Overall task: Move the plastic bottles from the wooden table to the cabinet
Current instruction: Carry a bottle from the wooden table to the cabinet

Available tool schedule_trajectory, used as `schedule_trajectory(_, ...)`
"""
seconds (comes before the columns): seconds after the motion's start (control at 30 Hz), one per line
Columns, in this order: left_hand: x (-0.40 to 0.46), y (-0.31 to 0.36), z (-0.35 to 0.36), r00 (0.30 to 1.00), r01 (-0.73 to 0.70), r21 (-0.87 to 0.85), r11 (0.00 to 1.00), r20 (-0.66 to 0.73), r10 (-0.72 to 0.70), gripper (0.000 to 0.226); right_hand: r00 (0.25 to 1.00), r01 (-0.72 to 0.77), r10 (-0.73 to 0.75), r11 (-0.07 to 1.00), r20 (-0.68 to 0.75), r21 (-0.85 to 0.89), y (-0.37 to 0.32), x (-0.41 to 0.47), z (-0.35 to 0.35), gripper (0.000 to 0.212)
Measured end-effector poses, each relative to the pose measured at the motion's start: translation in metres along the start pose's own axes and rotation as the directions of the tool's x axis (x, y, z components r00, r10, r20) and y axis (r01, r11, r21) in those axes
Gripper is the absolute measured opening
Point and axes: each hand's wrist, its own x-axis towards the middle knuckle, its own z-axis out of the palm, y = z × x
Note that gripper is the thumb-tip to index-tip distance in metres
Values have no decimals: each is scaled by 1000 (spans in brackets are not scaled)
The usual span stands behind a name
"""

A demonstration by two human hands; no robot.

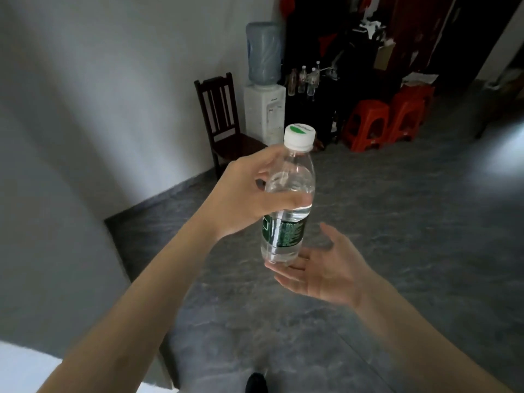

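Midair, the left hand (243, 194) grasps a clear plastic bottle (289, 202) with its fingers (286, 201) wrapped around the ribbed upper body, above a dark green label and below a white screw cap. Just under the bottle's base, the right hand (320, 268) lies palm-up, fingers released. Beyond the fingers, more bottles (304, 79) stand beside a white water dispenser (265, 109), a dark slatted wooden chair (221, 114) and red plastic stools (368, 124).

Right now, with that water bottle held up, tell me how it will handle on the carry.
The bottle looks nearly full, so probably heavy for its size and fairly firm under a squeeze. Its smooth clear plastic could slip; the left hand grips above the label while the open right hand waits beneath. Tall and narrow, it may tip when set down.
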Motion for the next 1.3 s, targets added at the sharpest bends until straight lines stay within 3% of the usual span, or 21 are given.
schedule_trajectory(0.5, 166, -83, -52, 994, -33, -60, 998, 101, 39, 62, 990, 136, -128, 980, -67, 145, -128, 98, 17, 88)
schedule_trajectory(0.87, 294, -125, -29, 985, -73, -21, 997, 156, 75, 65, 980, 185, -171, 971, -97, 154, -240, 139, -18, 75)
schedule_trajectory(1.03, 372, -137, -7, 986, -61, -11, 998, 156, 62, 56, 979, 190, -177, 974, -103, 127, -317, 153, -44, 75)
schedule_trajectory(1.3, 477, -151, 31, 992, -96, 57, 994, 93, 90, 61, 983, 182, -177, 979, -59, 96, -427, 171, -87, 73)
